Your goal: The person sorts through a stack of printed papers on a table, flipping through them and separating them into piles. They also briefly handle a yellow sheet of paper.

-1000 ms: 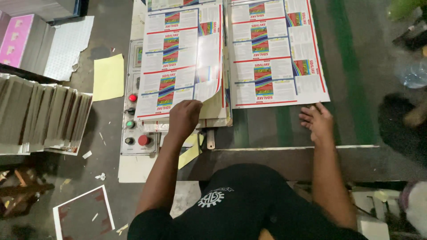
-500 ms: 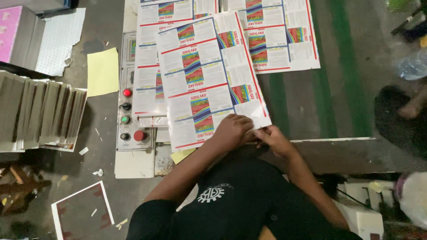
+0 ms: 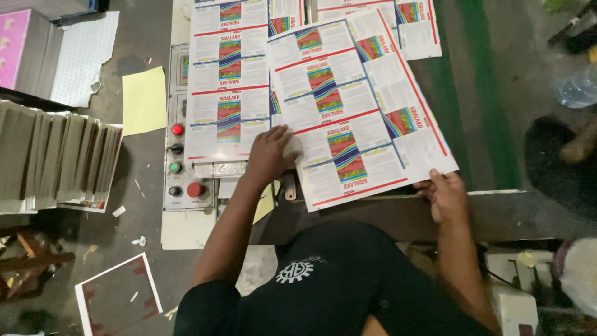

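A large printed sheet (image 3: 360, 106) with several rainbow-striped label panels lies tilted across the machine table (image 3: 485, 124). My left hand (image 3: 268, 154) grips the sheet's near left edge. My right hand (image 3: 444, 196) pinches its near right corner. Under it, a stack of the same printed sheets (image 3: 227, 93) lies flat on the left, and another stack (image 3: 416, 25) shows at the far right.
A control panel (image 3: 180, 162) with red, green and black buttons sits left of the sheets. A yellow paper (image 3: 144, 99) lies on the floor, beside stacked boards (image 3: 56, 162). A printed scrap (image 3: 118, 295) lies at lower left. A plastic bag (image 3: 578, 87) is at right.
The top sheet was peeled off the left stack, pulled toward me with both hands, and now my hands have spread apart along its near edge, the sheet turned more to the right.
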